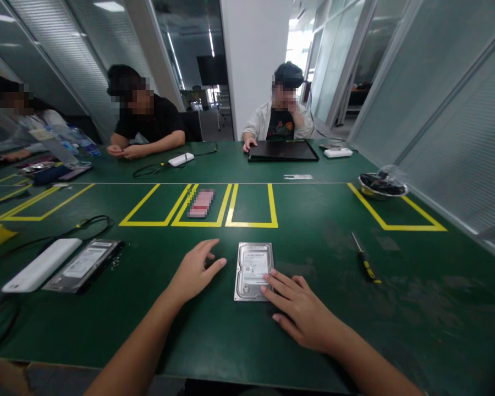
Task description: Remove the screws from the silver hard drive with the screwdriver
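Note:
A silver hard drive (253, 265) with a white label lies flat on the green table (313, 214), near the middle of the view. My right hand (299, 308) rests at its lower right, fingers apart, with fingertips over the label and right edge. Left of the drive, my left hand (197, 270) is held with thumb and fingers apart; nothing is between them, and a gap separates it from the drive. A screwdriver (366, 263) with a black and yellow handle lies to the right of the drive, away from both hands.
At left lie another drive (84, 265) and a white power bank (43, 264) with cables. Yellow tape outlines cross the table; one holds a pink object (202, 203). A bowl of dark items (382, 184) is at back right. People sit across, one touching a black laptop-like slab (283, 150).

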A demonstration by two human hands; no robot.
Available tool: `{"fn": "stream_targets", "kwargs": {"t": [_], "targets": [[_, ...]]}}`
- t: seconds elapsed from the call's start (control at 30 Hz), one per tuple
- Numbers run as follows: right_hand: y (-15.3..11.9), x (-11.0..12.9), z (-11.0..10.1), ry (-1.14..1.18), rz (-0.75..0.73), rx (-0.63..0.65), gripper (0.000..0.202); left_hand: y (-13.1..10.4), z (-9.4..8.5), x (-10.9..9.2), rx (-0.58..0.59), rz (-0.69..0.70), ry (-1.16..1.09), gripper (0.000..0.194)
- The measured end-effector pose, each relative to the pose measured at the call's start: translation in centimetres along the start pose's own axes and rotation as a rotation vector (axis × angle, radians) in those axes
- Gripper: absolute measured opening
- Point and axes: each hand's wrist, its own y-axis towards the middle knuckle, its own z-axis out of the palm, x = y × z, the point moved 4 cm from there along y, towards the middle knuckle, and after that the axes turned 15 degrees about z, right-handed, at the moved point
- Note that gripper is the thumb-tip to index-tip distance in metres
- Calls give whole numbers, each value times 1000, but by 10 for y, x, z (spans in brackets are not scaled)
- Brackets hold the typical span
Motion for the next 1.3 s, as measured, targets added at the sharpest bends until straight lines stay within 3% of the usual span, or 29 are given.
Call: {"fn": "stream_targets", "kwargs": {"t": [0.1,0.23,0.4,0.53,0.63,0.73,0.9,1.13,1.3], "targets": [[0,0,1,5,6,-7,59,-23,-31,36,-48,-189,239,72],[0,1,1,8,8,-16,60,-63,-70,84,-25,-459,537,74],[0,0,1,16,10,-12,61,-114,-103,133,79,-830,613,67],[0,-1,2,14,22,-7,61,-118,-112,147,44,-722,717,58],[1,-1,2,18,23,-9,61,-100,-116,148,45,-567,854,57],[1,-2,1,28,19,-19,61,-74,-120,151,140,-427,957,59],[2,-3,2,42,15,-29,61,-47,-128,161,286,-482,892,51],[1,-4,3,30,18,-8,60,-41,-125,166,323,-648,825,48],[1,-2,1,33,17,-6,59,-38,-125,167,333,-642,785,49]]}}
